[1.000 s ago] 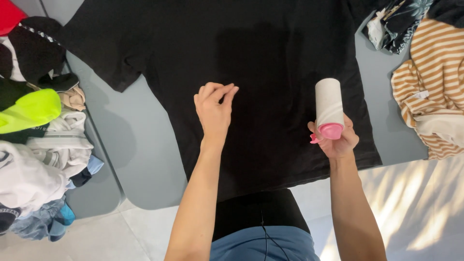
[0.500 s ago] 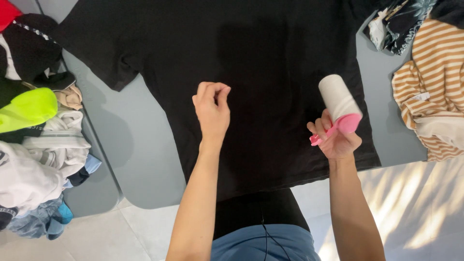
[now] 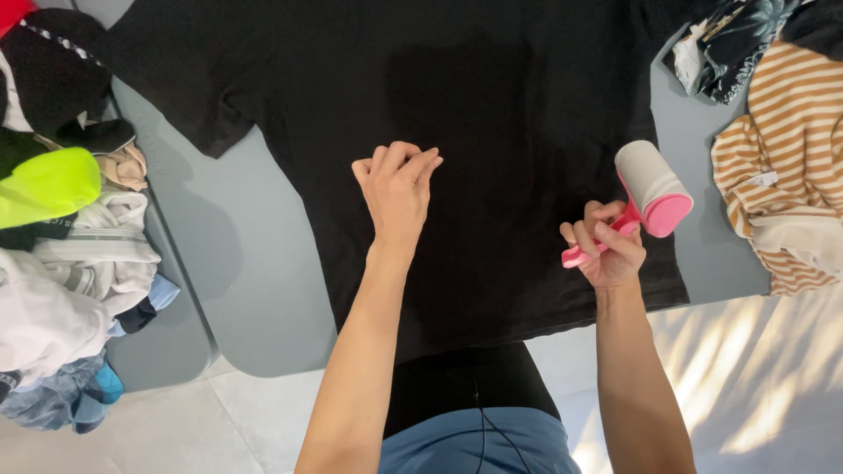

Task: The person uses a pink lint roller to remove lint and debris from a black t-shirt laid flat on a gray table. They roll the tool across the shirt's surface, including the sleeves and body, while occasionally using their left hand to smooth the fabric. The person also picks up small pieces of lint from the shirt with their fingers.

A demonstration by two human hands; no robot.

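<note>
A black t-shirt lies spread flat over a grey board. My left hand rests on the middle of the shirt, fingers drawn together as if pinching at the fabric. My right hand is closed on the pink handle of a lint roller. The roller's white sticky drum is tilted up to the right, above the shirt's right edge and not pressed on it.
A heap of mixed clothes with a neon yellow piece lies at the left. A brown and white striped garment and a dark patterned one lie at the right. Pale floor with sunlight shows at the bottom right.
The lint roller has tipped from upright to leaning right. My right hand has turned with it. My left hand has stayed on the shirt, fingers pulled closer.
</note>
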